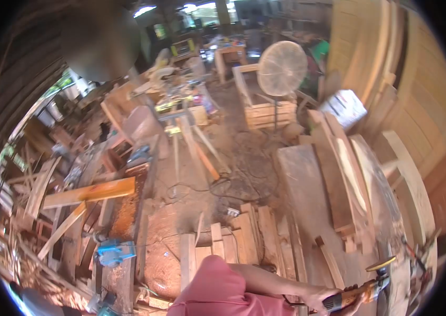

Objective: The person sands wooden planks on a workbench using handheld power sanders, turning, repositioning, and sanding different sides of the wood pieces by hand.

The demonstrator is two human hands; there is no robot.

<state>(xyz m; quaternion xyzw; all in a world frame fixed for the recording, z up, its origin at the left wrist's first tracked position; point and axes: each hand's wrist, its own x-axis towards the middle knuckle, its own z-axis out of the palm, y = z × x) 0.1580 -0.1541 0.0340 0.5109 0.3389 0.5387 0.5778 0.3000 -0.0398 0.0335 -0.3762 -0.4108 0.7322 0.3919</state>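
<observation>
At the lower right, an angle grinder point(357, 296) with an orange and dark body and a yellowish disc point(381, 263) is held over the plank workbench. My left hand point(317, 298), at the end of an arm reaching across from a pink sleeve, is closed at the dark rear end of the grinder. My right hand point(359, 305) shows only in part at the bottom edge, with its fingers wrapped round the grinder's body. The disc is tilted and stands close to the wood on the right; I cannot tell whether it touches.
Wooden boards point(307, 184) and curved pieces point(407, 179) lie on the right. Several short offcuts point(228, 245) sit just ahead of me. A blue power tool point(115, 254) and an orange-brown plank point(91, 193) are at left. Cables cross the floor near a round fan point(283, 68).
</observation>
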